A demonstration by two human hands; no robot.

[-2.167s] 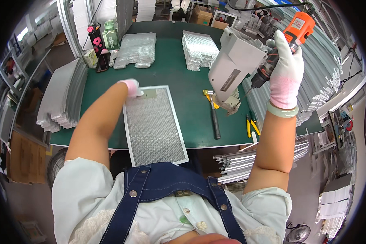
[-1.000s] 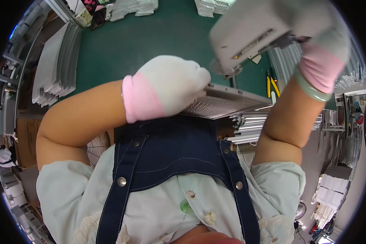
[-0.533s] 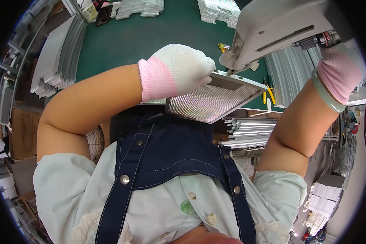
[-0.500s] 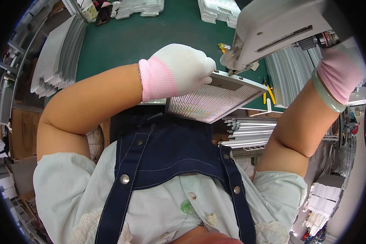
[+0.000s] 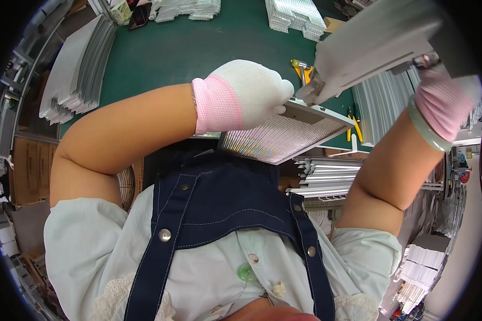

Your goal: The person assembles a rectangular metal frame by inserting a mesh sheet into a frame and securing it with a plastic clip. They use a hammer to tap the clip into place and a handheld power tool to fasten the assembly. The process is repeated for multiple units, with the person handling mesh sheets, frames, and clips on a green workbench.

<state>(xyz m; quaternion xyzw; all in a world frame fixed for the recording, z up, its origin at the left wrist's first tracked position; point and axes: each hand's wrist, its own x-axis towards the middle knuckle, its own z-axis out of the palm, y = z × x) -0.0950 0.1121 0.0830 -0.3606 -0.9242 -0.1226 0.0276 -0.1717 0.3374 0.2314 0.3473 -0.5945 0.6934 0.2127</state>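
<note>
Framed mesh panel [image 5: 292, 136] tilted at 1 o'clock, top edge pinched by left hand [image 5: 254, 95], fingertips partly hidden. Right hand [image 5: 453, 97], 2 o'clock, mostly behind blurred grey housing [image 5: 372, 51]; grip can't tell. Far silver stack [image 5: 190, 7], 11 o'clock, cut off.

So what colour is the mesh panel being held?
The mesh panel is silvery grey, clearest in the head view.

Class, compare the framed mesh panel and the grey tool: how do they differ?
The panel is flat, the tool bulky. The panel has a textured mesh face; the tool has smooth sides. The left hand holds the panel, the right hand the tool. Both are held in gloved hands.
</note>
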